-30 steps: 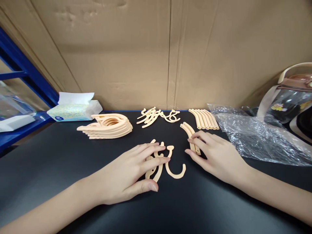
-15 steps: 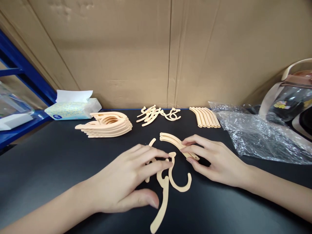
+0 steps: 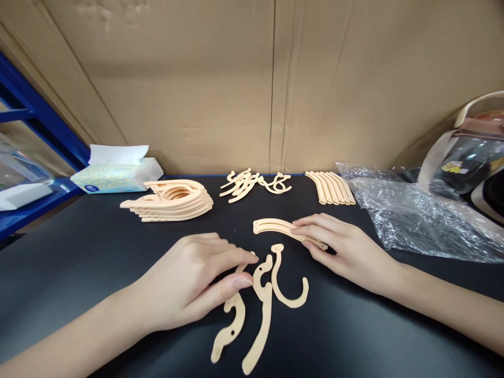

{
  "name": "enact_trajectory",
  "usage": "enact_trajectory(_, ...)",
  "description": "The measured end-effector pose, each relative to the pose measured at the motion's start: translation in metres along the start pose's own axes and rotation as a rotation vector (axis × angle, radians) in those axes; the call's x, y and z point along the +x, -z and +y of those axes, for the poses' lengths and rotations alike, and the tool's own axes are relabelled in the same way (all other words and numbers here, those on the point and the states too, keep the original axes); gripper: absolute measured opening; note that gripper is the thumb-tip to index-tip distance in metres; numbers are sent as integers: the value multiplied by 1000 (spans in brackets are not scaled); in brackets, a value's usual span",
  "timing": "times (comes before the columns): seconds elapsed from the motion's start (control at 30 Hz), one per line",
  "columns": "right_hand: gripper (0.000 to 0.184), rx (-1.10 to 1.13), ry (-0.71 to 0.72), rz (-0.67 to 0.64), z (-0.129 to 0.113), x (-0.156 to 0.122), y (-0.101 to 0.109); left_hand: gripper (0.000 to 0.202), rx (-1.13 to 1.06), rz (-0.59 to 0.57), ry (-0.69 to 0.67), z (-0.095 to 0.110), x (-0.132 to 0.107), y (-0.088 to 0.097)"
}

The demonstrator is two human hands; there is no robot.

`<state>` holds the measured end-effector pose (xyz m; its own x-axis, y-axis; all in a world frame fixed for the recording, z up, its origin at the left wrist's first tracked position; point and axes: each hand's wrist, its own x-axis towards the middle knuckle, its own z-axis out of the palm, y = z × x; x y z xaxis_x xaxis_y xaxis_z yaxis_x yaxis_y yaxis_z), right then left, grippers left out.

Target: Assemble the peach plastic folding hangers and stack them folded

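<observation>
My left hand (image 3: 202,281) is closed, thumb and forefinger pinching a cream curved hanger arm piece (image 3: 236,318) with a small hole near its lower end. Its upper part is partly hidden by the fingers. A second hanger arm piece (image 3: 263,323) lies flat on the black table just to the right, and beyond it rests a loose hanger hook (image 3: 286,300), its curve facing me. My right hand (image 3: 340,247) grips a pair of slim curved hanger bars (image 3: 271,226) by their right end. They lie side by side, with holes at the ends.
A stack of hanger pieces (image 3: 173,202) stands at back left, before a tissue pack (image 3: 116,176). Loose hooks (image 3: 275,184) and a row of curved bars (image 3: 331,188) lie behind. Clear plastic wrap (image 3: 425,220) and a bottle (image 3: 464,163) are right; cardboard (image 3: 177,79) closes off the back.
My left hand has pinched a hanger arm piece and swung its holed end towards me. My right hand has turned the pair of bars to lie more level.
</observation>
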<state>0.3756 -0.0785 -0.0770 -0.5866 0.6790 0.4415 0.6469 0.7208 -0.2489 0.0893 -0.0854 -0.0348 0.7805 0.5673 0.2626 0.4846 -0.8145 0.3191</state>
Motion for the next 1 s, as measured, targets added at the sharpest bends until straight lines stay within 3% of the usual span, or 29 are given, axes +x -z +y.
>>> enact_trajectory(0.17,26,-1,0,2,0,0,0,27,-263,21,97,0,4,-7)
enact_trajectory(0.3,27,-8,7,6,1,-1,1,23,-77,80,76,-7,6,-11)
enact_trajectory(0.5,26,21,37,-26,-1,1,1,30,259,42,25,-17,7,-21)
enact_trajectory(0.77,26,33,89,-5,-1,1,-1,34,384,38,-21,-17,13,-28)
enact_trajectory(1.0,26,40,124,4,-3,1,-2,32,296,49,35,-12,17,-34)
